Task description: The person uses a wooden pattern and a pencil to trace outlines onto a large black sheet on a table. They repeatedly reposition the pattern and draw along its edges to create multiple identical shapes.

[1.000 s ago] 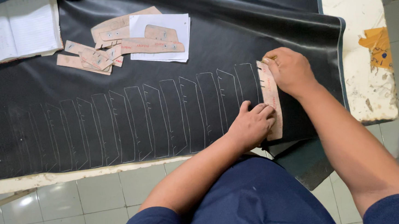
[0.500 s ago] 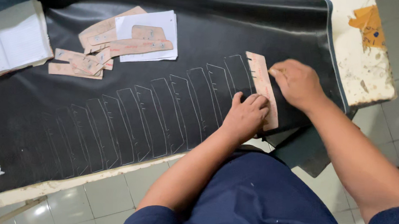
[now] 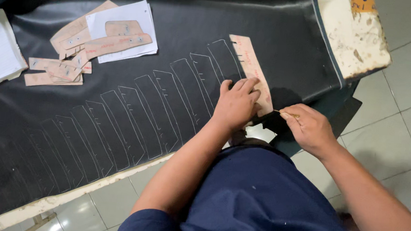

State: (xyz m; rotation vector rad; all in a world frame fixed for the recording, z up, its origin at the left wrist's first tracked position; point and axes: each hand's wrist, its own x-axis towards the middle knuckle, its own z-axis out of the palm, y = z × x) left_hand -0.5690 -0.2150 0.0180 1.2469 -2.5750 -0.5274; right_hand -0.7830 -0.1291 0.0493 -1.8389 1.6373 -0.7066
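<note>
Hands [image 3: 267, 117] at template's [image 3: 252, 71] near edge, perhaps

dark navy short-sleeved shirt, sleeves ending above the elbows, bare forearms, no gloves, two bare hands

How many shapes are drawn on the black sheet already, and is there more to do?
About twelve outlines are already traced in a row across the black sheet. Now the left hand presses the cardboard template flat at the row's right end, while the right hand holds a thin marking tool at its lower edge. That outline isn't finished.
</note>
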